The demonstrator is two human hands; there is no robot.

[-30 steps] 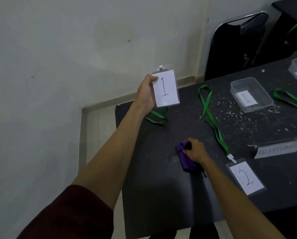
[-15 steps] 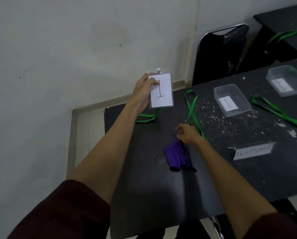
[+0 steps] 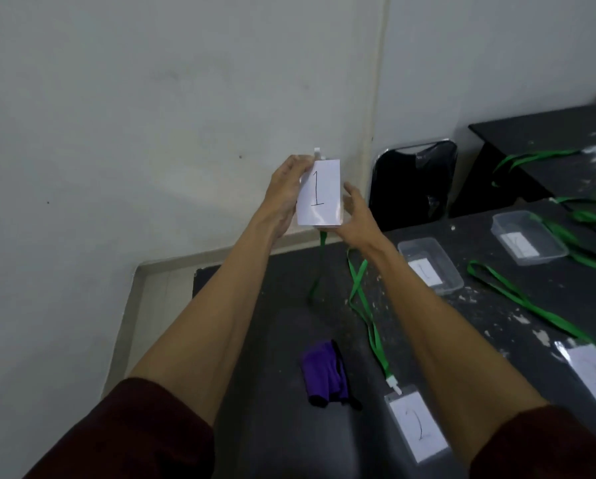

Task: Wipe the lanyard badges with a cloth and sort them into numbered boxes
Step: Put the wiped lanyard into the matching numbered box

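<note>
Table carries two clear boxes, three badges and one purple cloth. The raised badge stands upright, long axis vertical. The box marked 1 lies below and right of it, on the side of the right hand. The left hand pinches its left edge, while the right fingers, loosely spread, hold nothing beside its lower corner.

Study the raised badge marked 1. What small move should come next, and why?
Probably lower the badge rightward into the clear box labelled 1. The left hand pinches its top corner, the right hand meets its lower right edge, and the purple cloth lies on the table with no hand on it, so wiping seems finished.
</note>
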